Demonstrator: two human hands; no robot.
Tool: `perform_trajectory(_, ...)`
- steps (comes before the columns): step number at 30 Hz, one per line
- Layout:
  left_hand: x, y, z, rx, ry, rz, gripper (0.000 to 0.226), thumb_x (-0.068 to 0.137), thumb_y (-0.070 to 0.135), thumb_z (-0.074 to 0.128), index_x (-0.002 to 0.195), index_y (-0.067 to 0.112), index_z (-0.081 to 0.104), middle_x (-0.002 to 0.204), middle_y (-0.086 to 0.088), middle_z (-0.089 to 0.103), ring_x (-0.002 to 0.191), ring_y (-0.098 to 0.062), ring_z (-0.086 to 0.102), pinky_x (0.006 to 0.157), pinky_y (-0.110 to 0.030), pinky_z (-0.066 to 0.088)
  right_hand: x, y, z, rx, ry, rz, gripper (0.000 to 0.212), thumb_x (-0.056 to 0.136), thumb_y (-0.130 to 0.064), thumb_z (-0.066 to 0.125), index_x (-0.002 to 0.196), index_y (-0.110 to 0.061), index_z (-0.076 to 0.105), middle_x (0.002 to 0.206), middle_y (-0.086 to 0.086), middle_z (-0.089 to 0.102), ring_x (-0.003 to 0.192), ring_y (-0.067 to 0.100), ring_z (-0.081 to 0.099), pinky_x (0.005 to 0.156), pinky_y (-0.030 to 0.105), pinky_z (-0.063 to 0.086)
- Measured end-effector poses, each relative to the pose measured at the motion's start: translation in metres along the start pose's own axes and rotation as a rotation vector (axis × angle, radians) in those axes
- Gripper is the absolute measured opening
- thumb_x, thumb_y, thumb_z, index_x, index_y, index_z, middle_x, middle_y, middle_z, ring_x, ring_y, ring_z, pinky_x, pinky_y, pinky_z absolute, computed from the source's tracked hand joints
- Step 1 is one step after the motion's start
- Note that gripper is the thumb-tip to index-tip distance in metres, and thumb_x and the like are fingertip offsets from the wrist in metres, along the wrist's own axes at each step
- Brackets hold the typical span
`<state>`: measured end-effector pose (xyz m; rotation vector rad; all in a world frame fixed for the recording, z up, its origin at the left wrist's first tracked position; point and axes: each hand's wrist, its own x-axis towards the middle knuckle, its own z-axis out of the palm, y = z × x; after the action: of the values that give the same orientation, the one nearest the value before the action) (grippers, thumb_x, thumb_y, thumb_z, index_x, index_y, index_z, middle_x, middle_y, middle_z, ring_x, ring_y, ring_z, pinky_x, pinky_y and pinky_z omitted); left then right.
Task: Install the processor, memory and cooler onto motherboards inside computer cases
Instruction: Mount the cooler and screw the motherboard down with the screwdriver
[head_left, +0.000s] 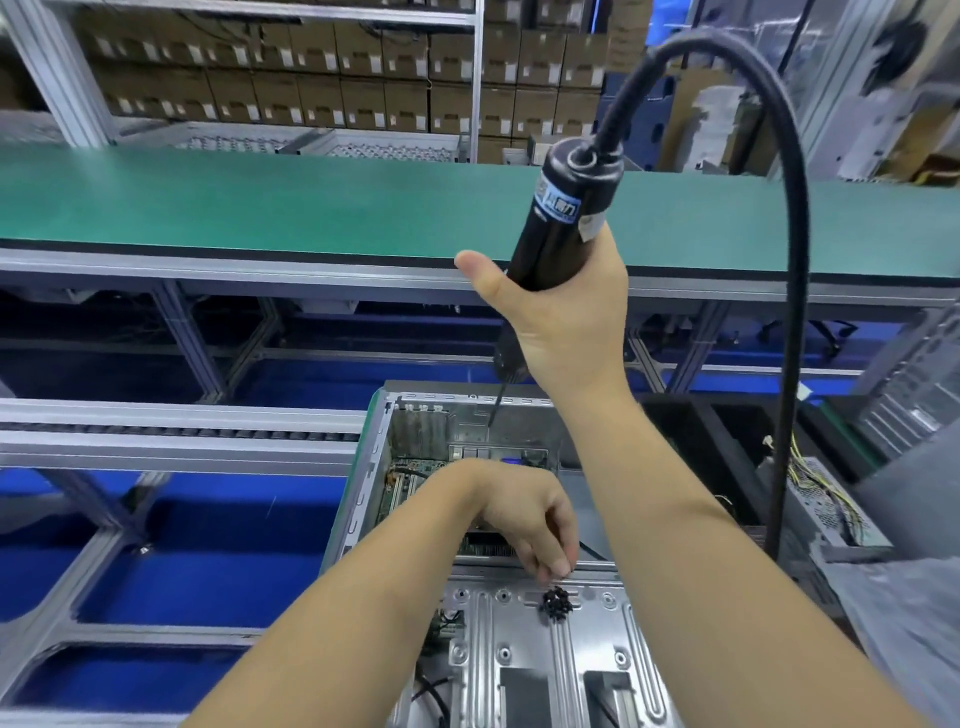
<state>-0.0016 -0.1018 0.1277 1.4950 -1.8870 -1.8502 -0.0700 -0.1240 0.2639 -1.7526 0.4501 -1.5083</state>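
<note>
Steel case panel (524, 670) below green bench (260, 208)

motherboard (415, 486) mostly behind forearms

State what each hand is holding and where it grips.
The right hand grips the electric screwdriver around its lower barrel. The left hand reaches its fingertips down toward the pile of black screws; whether it pinches one cannot be told.

blue label (558, 205) on black electric screwdriver (550, 234), white characters too blurred to read, carton stickers illegible
</note>
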Motion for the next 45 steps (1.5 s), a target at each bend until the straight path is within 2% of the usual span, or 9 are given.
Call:
perform_trajectory(3, -0.011, -0.009, -0.009, -0.101, 0.170, 0.082, 0.011, 0.087, 0.006, 0.073, 0.084, 0.017, 0.073, 0.073, 0.002, 0.071, 0.067, -0.008, 0.067, 0.057, -0.016, 0.052, -0.001, 0.005, -0.006, 0.000, 0.066, 0.015, 0.044, 0.073, -0.027, 0.093, 0.085, -0.031, 0.050, 0.069, -0.013, 0.059, 0.066, 0.001, 0.057, 0.067, 0.014, 0.049)
perform_trajectory(6, -0.020, -0.036, -0.021, -0.344, 0.458, 0.127, 0.010, 0.085, 0.006, 0.074, 0.082, 0.016, 0.076, 0.081, -0.008, 0.072, 0.072, -0.015, 0.067, 0.071, -0.025, 0.057, 0.000, 0.014, -0.017, 0.000, 0.116, 0.048, 0.043, 0.069, -0.041, 0.089, 0.087, -0.027, 0.053, 0.078, 0.010, 0.066, 0.074, 0.020, 0.066, 0.072, 0.028, 0.057)
perform_trajectory(8, -0.020, -0.061, -0.026, -0.531, 0.687, 0.107, 0.005, 0.084, 0.004, 0.075, 0.084, 0.009, 0.077, 0.081, -0.010, 0.072, 0.071, -0.016, 0.067, 0.071, -0.026, 0.056, 0.000, 0.023, -0.024, 0.010, 0.156, 0.084, 0.049, 0.066, -0.046, 0.087, 0.090, -0.018, 0.054, 0.084, 0.023, 0.065, 0.081, 0.035, 0.067, 0.079, 0.043, 0.059)
perform_trajectory(10, -0.012, -0.084, -0.028, -0.731, 0.929, 0.032, 0.003, 0.085, 0.001, 0.073, 0.087, 0.002, 0.075, 0.077, -0.012, 0.070, 0.063, -0.014, 0.064, 0.065, -0.024, 0.056, 0.002, 0.033, -0.030, 0.025, 0.188, 0.118, 0.050, 0.067, -0.045, 0.087, 0.092, -0.015, 0.055, 0.082, 0.020, 0.069, 0.079, 0.037, 0.070, 0.081, 0.050, 0.060)
perform_trajectory(13, 0.004, -0.109, -0.030, -1.017, 1.115, -0.079, 0.007, 0.087, -0.004, 0.070, 0.093, -0.003, 0.072, 0.073, -0.013, 0.069, 0.059, -0.014, 0.062, 0.057, -0.023, 0.053, 0.002, 0.050, -0.033, 0.074, 0.266, 0.170, 0.046, 0.069, -0.044, 0.087, 0.091, -0.022, 0.053, 0.071, 0.002, 0.072, 0.067, 0.025, 0.072, 0.073, 0.044, 0.062)
perform_trajectory(17, 0.014, -0.122, -0.038, -1.342, 1.031, -0.002, 0.014, 0.090, -0.009, 0.063, 0.103, -0.005, 0.066, 0.072, -0.012, 0.070, 0.062, -0.015, 0.063, 0.053, -0.022, 0.052, -0.002, 0.070, -0.024, 0.187, 0.324, 0.235, 0.053, 0.068, -0.049, 0.091, 0.090, -0.021, 0.051, 0.066, -0.005, 0.066, 0.060, 0.022, 0.064, 0.069, 0.042, 0.058)
perform_trajectory(24, 0.018, -0.126, -0.040, -1.570, 0.980, 0.069, 0.013, 0.096, -0.007, 0.054, 0.101, -0.001, 0.063, 0.069, -0.009, 0.069, 0.062, -0.013, 0.060, 0.053, -0.021, 0.053, -0.002, 0.091, -0.011, 0.245, 0.347, 0.265, 0.058, 0.064, -0.055, 0.091, 0.090, -0.024, 0.050, 0.064, -0.007, 0.063, 0.057, 0.020, 0.061, 0.068, 0.041, 0.057)
perform_trajectory(39, 0.017, -0.121, -0.039, -1.542, 0.961, 0.032, 0.013, 0.099, -0.005, 0.049, 0.102, 0.003, 0.060, 0.081, -0.010, 0.063, 0.069, -0.014, 0.056, 0.065, -0.024, 0.050, -0.003, 0.096, -0.013, 0.245, 0.346, 0.252, 0.047, 0.073, -0.040, 0.089, 0.092, -0.021, 0.049, 0.064, -0.006, 0.064, 0.059, 0.019, 0.061, 0.071, 0.044, 0.057)
perform_trajectory(45, 0.017, -0.119, -0.038, -1.515, 0.946, 0.026, 0.014, 0.100, -0.004, 0.048, 0.107, 0.003, 0.059, 0.082, -0.009, 0.061, 0.069, -0.013, 0.054, 0.062, -0.023, 0.048, -0.003, 0.093, -0.013, 0.246, 0.338, 0.232, 0.041, 0.075, -0.036, 0.085, 0.092, -0.022, 0.050, 0.064, -0.008, 0.065, 0.059, 0.016, 0.061, 0.073, 0.044, 0.057)
